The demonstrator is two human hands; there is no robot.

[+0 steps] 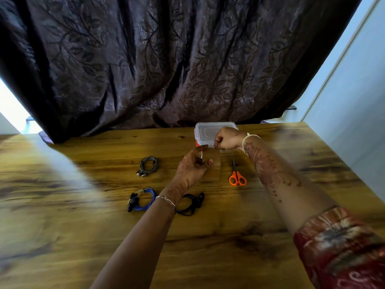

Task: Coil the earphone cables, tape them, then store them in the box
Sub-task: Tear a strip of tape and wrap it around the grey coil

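Three coiled earphone cables lie on the wooden table [83, 205]: a grey one [148, 164], a blue one [143, 199] and a black one [190, 203], the last partly hidden by my left wrist. A clear plastic box [208, 130] with its lid on stands at the back of the table. A strip of translucent brown tape [215, 167] is held up above the table between both hands. My left hand [192, 167] pinches its left edge with thumb and forefinger. My right hand [226, 138], in front of the box, grips its top end.
Orange-handled scissors [237, 176] lie right of the tape, blades pointing to the box. A small orange part [197, 144] shows at the box's left front corner. A dark patterned curtain [166, 59] hangs behind the table. A pale wall [358, 101] stands at the right.
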